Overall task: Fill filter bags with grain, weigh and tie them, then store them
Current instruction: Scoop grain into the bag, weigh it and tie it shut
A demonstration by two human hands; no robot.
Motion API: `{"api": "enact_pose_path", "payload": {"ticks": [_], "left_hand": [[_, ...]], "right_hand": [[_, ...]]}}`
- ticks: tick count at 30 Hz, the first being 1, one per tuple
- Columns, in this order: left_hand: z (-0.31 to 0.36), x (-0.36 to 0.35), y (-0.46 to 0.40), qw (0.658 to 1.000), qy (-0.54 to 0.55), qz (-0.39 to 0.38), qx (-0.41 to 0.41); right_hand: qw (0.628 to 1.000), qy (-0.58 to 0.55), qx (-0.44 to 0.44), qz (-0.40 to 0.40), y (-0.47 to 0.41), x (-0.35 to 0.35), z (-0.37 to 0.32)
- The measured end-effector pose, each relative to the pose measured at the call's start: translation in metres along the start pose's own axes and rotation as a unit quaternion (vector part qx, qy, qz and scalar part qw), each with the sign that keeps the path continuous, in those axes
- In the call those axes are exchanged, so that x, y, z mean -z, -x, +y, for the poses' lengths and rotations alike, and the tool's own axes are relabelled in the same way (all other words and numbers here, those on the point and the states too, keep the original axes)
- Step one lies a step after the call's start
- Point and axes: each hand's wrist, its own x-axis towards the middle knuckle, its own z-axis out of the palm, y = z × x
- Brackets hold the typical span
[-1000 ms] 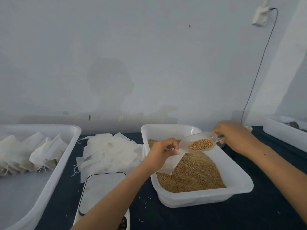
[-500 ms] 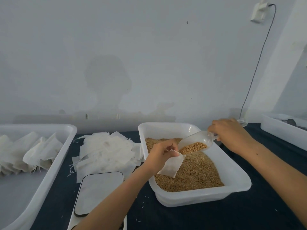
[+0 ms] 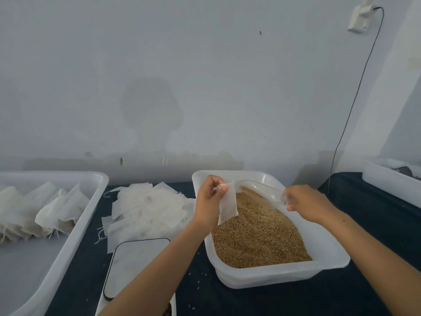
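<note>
Both hands have risen: the left hand [image 3: 208, 199] pinches the filter bag [image 3: 227, 205] higher, the right hand [image 3: 307, 205] grips the now tipped, emptied scoop [image 3: 262, 190] above the grain [image 3: 257, 238].

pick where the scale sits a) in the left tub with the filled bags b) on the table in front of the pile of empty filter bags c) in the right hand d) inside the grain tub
b: the scale sits on the dark table, nearer the camera than the pile of empty filter bags, left of the grain tub.

Golden-brown grain [image 3: 257, 238] in white tub [image 3: 328, 267] (dark blue tablecloth [image 3: 364, 293])
</note>
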Motion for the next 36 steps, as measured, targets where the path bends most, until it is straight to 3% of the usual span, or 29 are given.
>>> {"api": "enact_pose_path", "payload": {"ticks": [6, 15, 17, 18, 20, 22, 24, 26, 29, 33, 36], "left_hand": [[0.018, 0.015, -0.008, 0.994, 0.1, 0.038, 0.031], [0.043, 0.063, 0.009, 0.994, 0.111, -0.01, 0.021], [0.046, 0.078, 0.017, 0.993, 0.117, -0.024, 0.023], [0.047, 0.084, 0.022, 0.992, 0.119, -0.029, 0.025], [0.049, 0.098, 0.032, 0.992, 0.123, -0.031, 0.026], [0.049, 0.108, 0.041, 0.991, 0.128, -0.028, 0.02], [0.049, 0.12, 0.051, 0.991, 0.133, -0.017, 0.018], [0.048, 0.131, 0.059, 0.989, 0.144, -0.005, 0.024], [0.042, 0.149, 0.07, 0.989, 0.144, 0.029, 0.026], [0.026, 0.173, 0.085, 0.993, -0.041, 0.101, 0.033], [0.017, 0.186, 0.094, 0.983, -0.145, 0.097, 0.052]], "right_hand": [[0.997, -0.054, -0.032, -0.042, -0.01, -0.045, -0.027], [0.992, 0.092, -0.045, -0.068, -0.004, -0.091, -0.045], [0.995, 0.098, -0.018, -0.026, -0.004, -0.076, -0.059], [0.998, 0.052, 0.016, 0.025, -0.003, -0.067, -0.069], [0.979, -0.175, 0.078, 0.074, 0.004, -0.052, -0.103], [0.891, -0.436, 0.127, -0.006, 0.019, -0.043, -0.143], [0.81, -0.561, 0.14, -0.098, 0.031, -0.048, -0.18], [0.801, -0.574, 0.129, -0.112, 0.037, -0.061, -0.206], [0.832, -0.541, 0.109, -0.061, 0.038, -0.083, -0.232], [0.823, -0.559, 0.098, -0.025, 0.037, -0.107, -0.247], [0.823, -0.561, 0.092, -0.003, 0.034, -0.121, -0.251]]}}
